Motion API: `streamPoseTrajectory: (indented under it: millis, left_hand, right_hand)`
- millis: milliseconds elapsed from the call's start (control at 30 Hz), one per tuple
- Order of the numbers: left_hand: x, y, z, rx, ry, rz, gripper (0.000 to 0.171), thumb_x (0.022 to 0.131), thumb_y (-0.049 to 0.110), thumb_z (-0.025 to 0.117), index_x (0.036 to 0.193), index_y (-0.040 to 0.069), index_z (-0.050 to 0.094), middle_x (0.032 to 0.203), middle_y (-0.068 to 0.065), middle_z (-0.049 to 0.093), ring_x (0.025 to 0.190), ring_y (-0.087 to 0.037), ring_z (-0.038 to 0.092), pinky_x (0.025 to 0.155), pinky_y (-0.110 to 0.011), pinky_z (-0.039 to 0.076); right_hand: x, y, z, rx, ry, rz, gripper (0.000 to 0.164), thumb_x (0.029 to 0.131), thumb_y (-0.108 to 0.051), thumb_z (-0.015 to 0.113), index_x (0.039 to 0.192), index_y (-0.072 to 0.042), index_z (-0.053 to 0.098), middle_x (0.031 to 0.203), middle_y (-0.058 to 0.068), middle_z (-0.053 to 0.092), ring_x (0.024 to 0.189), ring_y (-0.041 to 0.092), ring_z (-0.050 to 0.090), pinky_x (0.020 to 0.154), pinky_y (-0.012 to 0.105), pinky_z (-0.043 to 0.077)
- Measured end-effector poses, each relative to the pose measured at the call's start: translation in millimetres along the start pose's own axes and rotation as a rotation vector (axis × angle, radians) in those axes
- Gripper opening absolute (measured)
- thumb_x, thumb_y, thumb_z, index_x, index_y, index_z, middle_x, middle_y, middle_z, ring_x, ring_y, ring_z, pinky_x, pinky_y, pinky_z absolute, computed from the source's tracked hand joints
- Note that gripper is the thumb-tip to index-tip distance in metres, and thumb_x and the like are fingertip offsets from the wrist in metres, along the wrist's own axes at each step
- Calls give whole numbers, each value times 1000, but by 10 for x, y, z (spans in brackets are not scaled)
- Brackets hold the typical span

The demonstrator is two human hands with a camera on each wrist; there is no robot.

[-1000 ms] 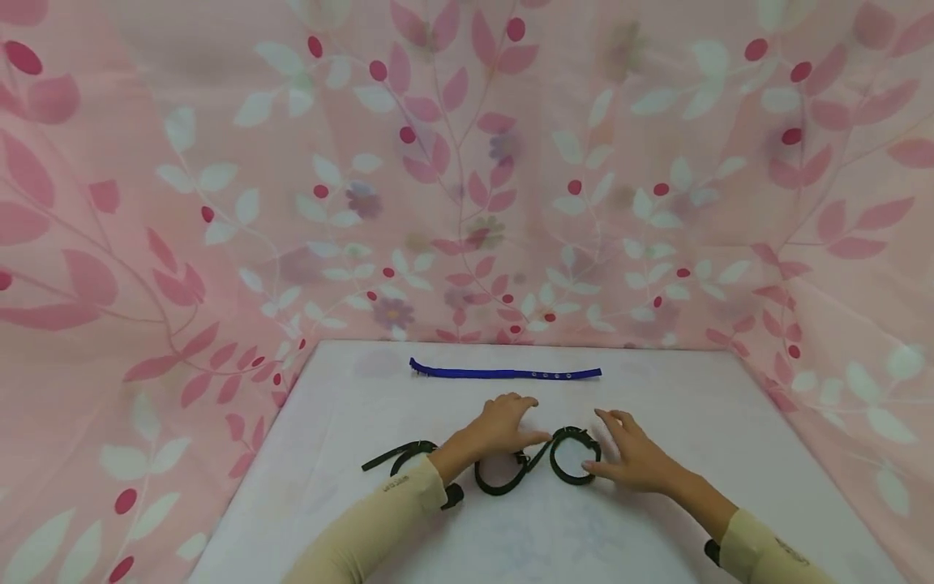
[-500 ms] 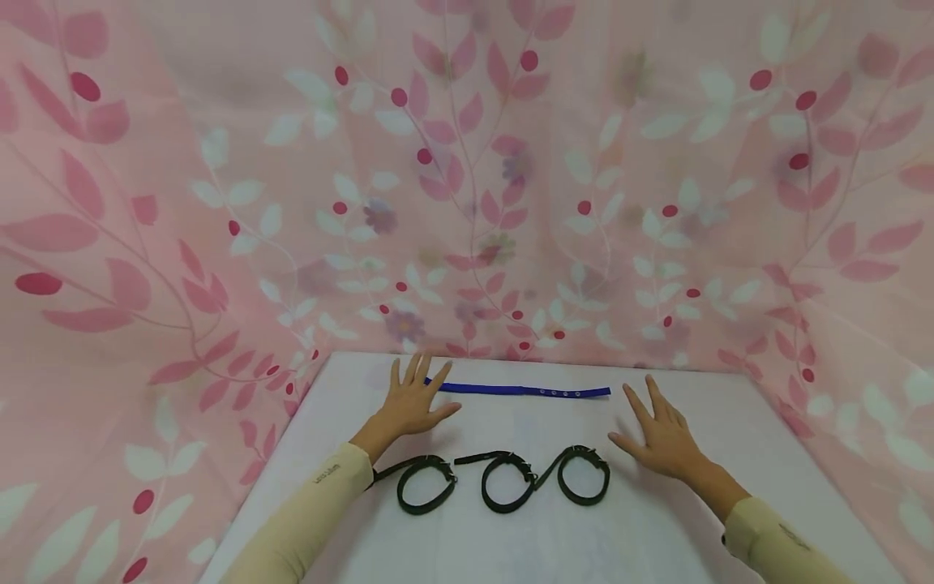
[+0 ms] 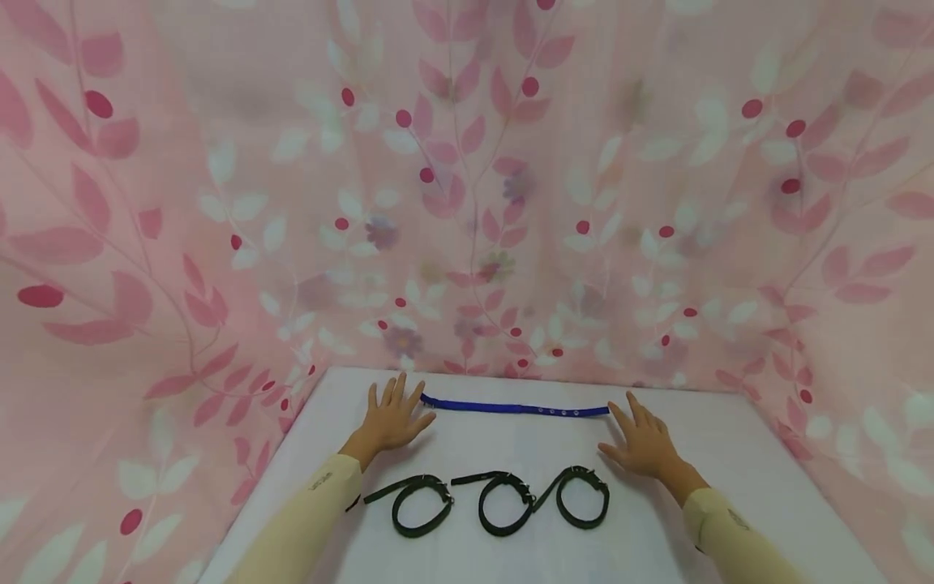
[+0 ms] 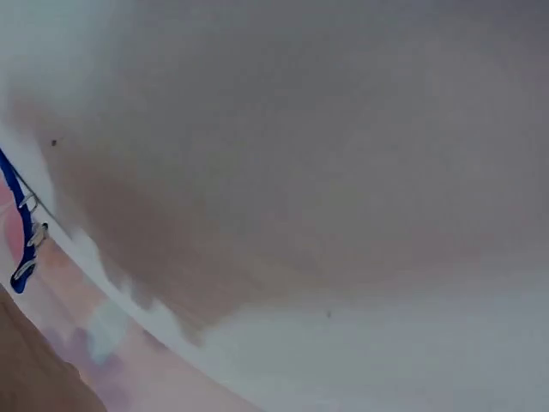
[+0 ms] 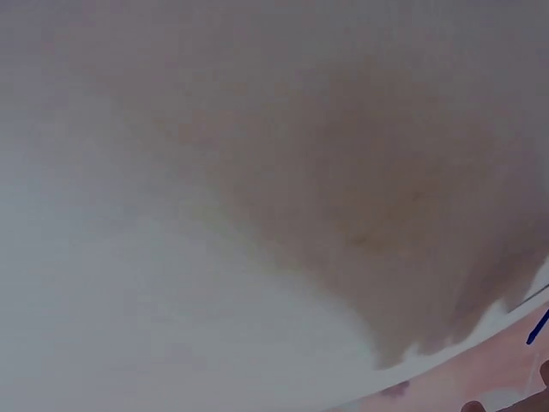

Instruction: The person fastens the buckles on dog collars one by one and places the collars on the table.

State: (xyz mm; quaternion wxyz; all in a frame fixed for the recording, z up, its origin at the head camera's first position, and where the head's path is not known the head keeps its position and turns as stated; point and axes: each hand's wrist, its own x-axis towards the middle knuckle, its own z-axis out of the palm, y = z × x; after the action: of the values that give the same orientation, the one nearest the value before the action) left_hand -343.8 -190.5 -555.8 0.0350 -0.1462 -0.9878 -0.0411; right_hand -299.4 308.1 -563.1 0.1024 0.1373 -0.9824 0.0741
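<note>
A blue collar (image 3: 496, 408) lies stretched out near the table's far edge, its buckle end at the left and its eyelets towards the right. My left hand (image 3: 385, 423) is beside the buckle end, fingers spread and holding nothing. Near the eyelet end hovers my right hand (image 3: 648, 446), its fingers extended; whether a fingertip touches the collar, I cannot tell. The left wrist view catches the collar's metal buckle (image 4: 36, 233) at its left edge. Only the blue tip (image 5: 538, 328) shows in the right wrist view.
Closer to me, three dark collars lie in a row, each curled into a loop with a loose tail: left collar (image 3: 416, 533), middle collar (image 3: 499, 531), right collar (image 3: 584, 523). A white-covered table (image 3: 554, 560) bears them. Pink floral cloth (image 3: 467, 203) encloses the back and sides.
Both hands have left the row of dark collars. The left hand moved left and forward to the blue collar's buckle end; the right went forward to its other end.
</note>
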Motion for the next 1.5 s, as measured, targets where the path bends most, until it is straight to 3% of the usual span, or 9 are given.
streamPoseTrajectory:
  millis: [200, 433, 500, 700, 833, 1067, 1200, 1333, 1500]
  left_hand:
    - [-209, 31, 249, -55, -99, -45, 86, 80, 80, 19, 148, 28, 13, 155, -11, 8, 141, -34, 13, 106, -66, -1]
    - [-107, 145, 152, -174, -156, -17, 77, 87, 69, 30, 146, 19, 27, 149, -12, 29, 137, -34, 27, 105, -68, 5]
    - [-62, 139, 127, -175, -115, -33, 69, 90, 61, 39, 142, 16, 36, 143, -11, 40, 132, -31, 36, 104, -67, 13]
    - [91, 130, 170, -256, 160, -8, 31, 84, 24, 65, 111, 9, 66, 109, -10, 67, 102, -28, 62, 85, -50, 48]
    - [128, 185, 144, -382, 224, 26, 18, 81, 10, 65, 99, 5, 70, 97, -9, 70, 92, -24, 65, 79, -39, 52]
    - [62, 222, -108, -665, 411, -102, 9, 82, 1, 63, 88, 1, 70, 83, -8, 69, 75, -18, 65, 64, -27, 53]
    - [50, 273, -197, -859, 528, -88, 8, 82, -5, 62, 88, -2, 66, 89, -15, 66, 79, -25, 69, 62, -24, 56]
    - [-2, 345, -282, -1058, 639, -56, 13, 83, -9, 59, 94, -4, 65, 96, -23, 60, 78, -35, 68, 61, -33, 57]
    - [-119, 409, -428, -1162, 651, -73, 40, 87, -6, 56, 124, 8, 55, 108, -24, 53, 84, -36, 67, 67, -36, 56]
  right_hand:
    - [-112, -137, 340, 83, -52, 28, 79, 80, -54, 60, 141, -11, 34, 147, 22, 26, 122, 49, 37, 87, 70, 34]
    - [78, -227, 312, 106, -134, 5, 74, 82, -45, 63, 141, -10, 35, 140, 20, 40, 116, 45, 47, 88, 63, 40]
    - [162, -248, 268, 92, -113, -10, 66, 83, -40, 64, 136, -8, 41, 133, 19, 47, 112, 42, 51, 87, 60, 43]
    - [199, -237, 190, 94, -57, 4, 35, 81, -21, 68, 110, -4, 61, 105, 15, 59, 92, 34, 58, 77, 50, 48]
    - [95, -216, 157, 163, -73, 71, 22, 77, -17, 72, 96, -6, 66, 87, 8, 58, 77, 22, 57, 69, 42, 49]
    - [180, -317, 14, 323, -48, 61, 18, 79, -23, 72, 92, -12, 68, 85, 2, 65, 76, 15, 56, 69, 37, 48]
    - [174, -380, -117, 381, 29, 65, 16, 79, -21, 72, 91, -11, 69, 85, 2, 68, 73, 14, 55, 66, 33, 49]
    - [133, -416, -202, 412, 142, 38, 18, 80, -21, 72, 94, -10, 69, 79, 1, 66, 64, 12, 49, 53, 22, 41]
    - [57, -433, -257, 399, 234, -2, 19, 79, -23, 73, 95, -14, 70, 74, -3, 62, 61, 8, 45, 48, 18, 37]
